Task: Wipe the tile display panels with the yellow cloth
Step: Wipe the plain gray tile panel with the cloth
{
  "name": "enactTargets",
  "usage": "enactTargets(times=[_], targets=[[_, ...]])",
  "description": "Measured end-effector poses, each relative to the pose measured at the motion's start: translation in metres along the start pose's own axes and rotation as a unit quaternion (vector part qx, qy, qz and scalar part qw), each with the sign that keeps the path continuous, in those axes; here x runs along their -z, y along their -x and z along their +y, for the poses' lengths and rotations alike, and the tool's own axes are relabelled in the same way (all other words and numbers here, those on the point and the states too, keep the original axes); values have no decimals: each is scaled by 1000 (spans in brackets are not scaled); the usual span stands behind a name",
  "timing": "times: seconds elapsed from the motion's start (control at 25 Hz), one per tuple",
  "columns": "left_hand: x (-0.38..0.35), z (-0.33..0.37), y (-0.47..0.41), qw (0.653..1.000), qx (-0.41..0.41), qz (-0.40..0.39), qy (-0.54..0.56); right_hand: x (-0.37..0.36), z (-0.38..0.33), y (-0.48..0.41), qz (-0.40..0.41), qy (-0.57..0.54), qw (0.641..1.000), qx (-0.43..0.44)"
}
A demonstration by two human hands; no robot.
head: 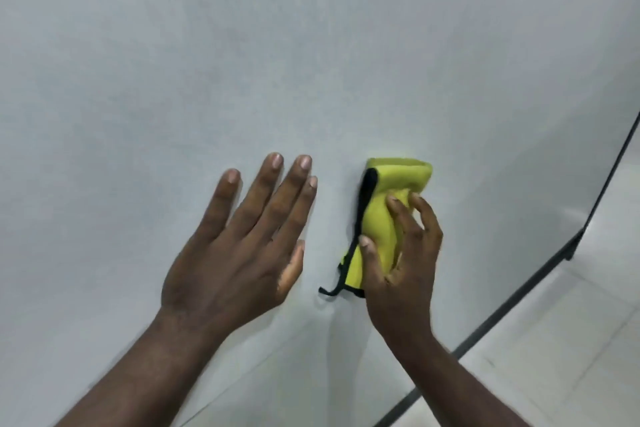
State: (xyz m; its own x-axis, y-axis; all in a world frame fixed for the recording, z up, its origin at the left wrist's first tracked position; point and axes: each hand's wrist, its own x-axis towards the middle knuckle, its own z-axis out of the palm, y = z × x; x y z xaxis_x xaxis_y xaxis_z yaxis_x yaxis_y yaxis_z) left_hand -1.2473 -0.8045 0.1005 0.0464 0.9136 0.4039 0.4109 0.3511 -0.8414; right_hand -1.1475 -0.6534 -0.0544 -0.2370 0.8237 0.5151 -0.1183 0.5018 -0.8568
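On the left, a bare forearm comes up from the bottom edge to the left hand [239, 250]. This hand is open: its four fingers are straight and a little spread, pointing upward, and the thumb lies along the right side of the palm. It holds nothing. The palm faces the large pale grey tile display panel [311, 45], and it seems to lie flat on it, though the contact itself cannot be seen for sure. The smooth matte panel fills almost the whole view, behind both hands.

Just beside the left hand, to the right, is the yellow microfibre cloth with black edging [384, 218]. It is bunched into a thick fold and lies against the panel near the middle of the view, a little below centre. The black edging runs down its left side, and a thin black strip [329, 289] hangs loose from its lower left corner.

The right hand [405, 263] grips the cloth from below. Its fingers are curled over the yellow fabric, and the thumb presses on the left side, near the black edging. The upper part of the cloth stands out above the fingertips.

Further right, a thin dark frame bar [540, 274] runs diagonally along the border of the panel. Beyond it is a floor of white tiles [571, 340].
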Motion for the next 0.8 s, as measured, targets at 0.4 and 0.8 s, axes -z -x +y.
enactTargets(times=[0.4,0.8], targets=[[-9,14,6,999,19,30,-33,9,38,26,26,-52,944,-324],[-9,12,4,998,13,56,3,-10,-5,32,45,-49,966,-248]])
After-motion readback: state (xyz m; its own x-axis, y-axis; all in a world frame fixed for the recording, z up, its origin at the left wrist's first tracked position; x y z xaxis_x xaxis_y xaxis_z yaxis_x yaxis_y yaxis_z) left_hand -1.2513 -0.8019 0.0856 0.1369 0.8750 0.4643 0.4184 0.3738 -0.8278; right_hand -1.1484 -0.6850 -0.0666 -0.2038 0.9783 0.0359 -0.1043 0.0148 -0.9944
